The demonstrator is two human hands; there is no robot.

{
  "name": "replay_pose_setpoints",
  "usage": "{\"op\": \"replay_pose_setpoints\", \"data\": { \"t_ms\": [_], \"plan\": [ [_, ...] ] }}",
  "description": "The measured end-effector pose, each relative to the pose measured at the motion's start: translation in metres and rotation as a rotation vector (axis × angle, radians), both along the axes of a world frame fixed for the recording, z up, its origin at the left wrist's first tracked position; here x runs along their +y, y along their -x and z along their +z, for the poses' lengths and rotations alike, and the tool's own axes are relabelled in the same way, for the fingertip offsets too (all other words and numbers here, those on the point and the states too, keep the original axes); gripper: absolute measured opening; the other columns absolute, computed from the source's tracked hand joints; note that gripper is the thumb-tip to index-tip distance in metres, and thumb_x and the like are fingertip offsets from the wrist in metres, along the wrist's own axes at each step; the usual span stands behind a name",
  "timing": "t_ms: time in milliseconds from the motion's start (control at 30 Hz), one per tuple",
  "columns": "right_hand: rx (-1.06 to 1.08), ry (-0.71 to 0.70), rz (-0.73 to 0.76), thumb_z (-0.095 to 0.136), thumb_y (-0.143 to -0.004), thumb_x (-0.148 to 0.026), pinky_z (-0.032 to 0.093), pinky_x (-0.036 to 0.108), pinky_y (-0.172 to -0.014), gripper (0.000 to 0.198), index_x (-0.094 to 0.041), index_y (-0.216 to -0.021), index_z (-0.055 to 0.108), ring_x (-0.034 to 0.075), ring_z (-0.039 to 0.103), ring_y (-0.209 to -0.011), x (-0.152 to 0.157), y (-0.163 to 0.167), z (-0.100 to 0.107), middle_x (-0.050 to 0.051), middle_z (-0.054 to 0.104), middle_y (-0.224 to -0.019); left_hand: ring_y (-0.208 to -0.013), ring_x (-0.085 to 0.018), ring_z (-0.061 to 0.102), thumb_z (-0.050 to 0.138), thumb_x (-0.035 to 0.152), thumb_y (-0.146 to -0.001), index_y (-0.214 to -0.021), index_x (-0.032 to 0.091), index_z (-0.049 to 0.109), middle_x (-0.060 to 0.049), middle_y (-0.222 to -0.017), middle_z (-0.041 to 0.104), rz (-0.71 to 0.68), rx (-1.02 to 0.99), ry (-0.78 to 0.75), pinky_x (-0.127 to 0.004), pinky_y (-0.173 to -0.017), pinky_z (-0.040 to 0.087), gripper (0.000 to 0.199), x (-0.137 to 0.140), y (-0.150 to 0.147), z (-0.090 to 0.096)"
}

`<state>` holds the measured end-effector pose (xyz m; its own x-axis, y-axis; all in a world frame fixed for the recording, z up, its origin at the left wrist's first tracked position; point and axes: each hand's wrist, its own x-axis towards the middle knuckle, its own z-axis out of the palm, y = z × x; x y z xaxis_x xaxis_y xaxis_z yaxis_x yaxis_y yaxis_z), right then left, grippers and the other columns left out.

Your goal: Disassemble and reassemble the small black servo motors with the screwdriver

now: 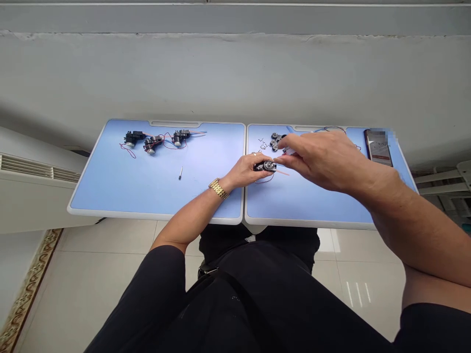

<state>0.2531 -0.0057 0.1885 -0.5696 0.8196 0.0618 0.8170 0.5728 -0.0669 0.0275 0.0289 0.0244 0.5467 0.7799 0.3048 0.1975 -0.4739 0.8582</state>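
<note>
My left hand [246, 170], with a gold watch [218, 188] at the wrist, grips a small black motor unit [265, 166] above the right table half. A round metal part shows on top of the unit, and thin wires trail from it. Close by on its right, my right hand [312, 159] is closed in a pinch, fingertips almost at the unit. Something pale with a bit of red shows between those fingers; its kind is mostly hidden. Behind the unit lie tiny scattered screws [263, 145] and a cluster of round metal parts [274, 141], partly covered by my right hand.
Several similar black motor units [150, 143] with red wires lie at the left table's back. A small marker-like stick [180, 173] lies nearer the middle. At the far right rests a phone [379, 148]. A seam [245, 171] divides the blue tabletop, and a wall [184, 78] stands behind.
</note>
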Motion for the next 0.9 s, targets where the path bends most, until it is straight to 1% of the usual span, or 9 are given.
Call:
{"op": "replay_pose_setpoints", "data": {
  "t_ms": [67,167,300,400,500,633,733,833,900],
  "plan": [
    [0.024,0.040,0.028,0.043,-0.114,-0.045,0.029,0.037,-0.066,0.035,-0.026,-0.120,0.072,0.026,0.062,-0.077,0.001,-0.002,0.003,0.008,0.077,-0.090,-0.097,-0.020,0.069,0.081,0.034,-0.096,-0.120,0.022,0.081,-0.005,-0.106,0.080,0.004,0.006,0.002,-0.035,-0.089,0.053,0.026,0.000,0.000,0.000],
    [0.005,0.050,0.040,0.040,-0.113,-0.037,0.030,0.037,-0.067,0.033,-0.026,-0.109,0.071,0.026,0.058,-0.074,0.002,-0.003,0.005,0.008,0.073,-0.085,-0.099,-0.020,0.070,0.081,0.034,-0.097,-0.119,0.023,0.081,-0.006,-0.110,0.081,0.009,0.009,-0.002,-0.035,-0.090,0.054,0.025,-0.001,0.000,0.000],
    [-0.119,-0.023,-0.046,0.043,-0.114,-0.052,0.023,0.038,-0.064,0.043,-0.025,-0.094,0.070,0.023,0.048,-0.063,0.002,0.003,0.008,0.006,0.064,-0.071,-0.097,-0.020,0.070,0.081,0.031,-0.096,-0.120,0.022,0.081,-0.005,-0.105,0.080,-0.007,0.006,-0.024,-0.035,-0.090,0.054,0.026,-0.001,-0.001,-0.002],
    [-0.205,-0.045,-0.150,0.041,-0.115,-0.061,0.021,0.038,-0.064,0.056,-0.022,-0.090,0.072,0.022,0.046,-0.062,-0.001,0.008,0.011,0.008,0.064,-0.069,-0.093,-0.019,0.069,0.081,0.030,-0.096,-0.120,0.022,0.081,-0.004,-0.101,0.079,0.001,0.019,-0.033,-0.034,-0.088,0.053,0.026,-0.001,-0.002,-0.004],
    [-0.165,-0.035,-0.136,0.040,-0.116,-0.056,0.025,0.038,-0.065,0.051,-0.021,-0.103,0.075,0.024,0.052,-0.068,0.001,0.005,0.010,0.011,0.070,-0.079,-0.093,-0.019,0.069,0.081,0.032,-0.097,-0.120,0.022,0.081,-0.005,-0.103,0.080,0.010,0.034,-0.022,-0.034,-0.087,0.054,0.025,-0.001,-0.002,-0.004],
    [0.027,-0.022,0.038,0.041,-0.115,-0.043,0.034,0.037,-0.070,0.037,-0.025,-0.121,0.073,0.027,0.061,-0.083,0.007,-0.007,0.000,0.010,0.075,-0.094,-0.096,-0.019,0.070,0.081,0.033,-0.098,-0.119,0.023,0.081,-0.005,-0.107,0.081,-0.005,0.032,-0.006,-0.034,-0.087,0.054,0.023,-0.003,-0.002,0.000],
    [0.067,-0.013,0.064,0.040,-0.116,-0.046,0.035,0.038,-0.070,0.039,-0.027,-0.107,0.073,0.026,0.058,-0.078,0.008,-0.010,-0.004,0.008,0.071,-0.086,-0.098,-0.020,0.071,0.081,0.032,-0.098,-0.120,0.024,0.080,-0.005,-0.110,0.081,-0.007,0.029,-0.023,-0.035,-0.088,0.055,0.023,-0.003,-0.002,0.001],
    [0.007,-0.014,-0.014,0.041,-0.116,-0.057,0.030,0.039,-0.068,0.048,-0.027,-0.094,0.072,0.024,0.055,-0.071,0.007,-0.006,-0.005,0.007,0.068,-0.078,-0.097,-0.020,0.071,0.082,0.030,-0.096,-0.122,0.024,0.081,-0.004,-0.106,0.081,0.001,0.044,-0.034,-0.035,-0.088,0.055,0.027,-0.003,-0.003,-0.002],
    [-0.056,0.002,-0.067,0.041,-0.115,-0.061,0.026,0.039,-0.066,0.052,-0.026,-0.093,0.072,0.024,0.054,-0.068,0.005,-0.004,-0.003,0.007,0.067,-0.074,-0.095,-0.020,0.071,0.082,0.030,-0.095,-0.122,0.025,0.081,-0.004,-0.104,0.080,0.003,0.054,-0.032,-0.035,-0.088,0.055,0.027,-0.002,-0.004,-0.004]
  ]
}}
